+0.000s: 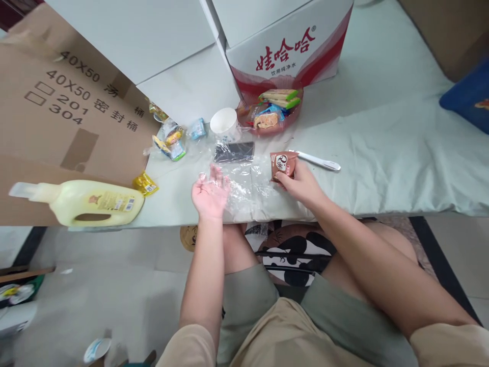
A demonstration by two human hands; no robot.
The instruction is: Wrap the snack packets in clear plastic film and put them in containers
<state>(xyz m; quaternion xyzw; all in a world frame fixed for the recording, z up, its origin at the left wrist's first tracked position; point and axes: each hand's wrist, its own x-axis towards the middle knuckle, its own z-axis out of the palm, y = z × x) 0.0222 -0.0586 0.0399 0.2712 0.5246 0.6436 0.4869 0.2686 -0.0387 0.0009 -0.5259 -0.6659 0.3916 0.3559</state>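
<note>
One brown packet in right hand

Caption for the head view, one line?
Right hand holds a brown snack packet; left hand lies open on clear plastic film.

A paper cup stands just beside the red snack bowl.

left hand turned palm up, fingers loosely spread and open, bare left forearm reaching straight out from near, right hand further right, fingers pinched together, bare right forearm angling in from near right
</note>
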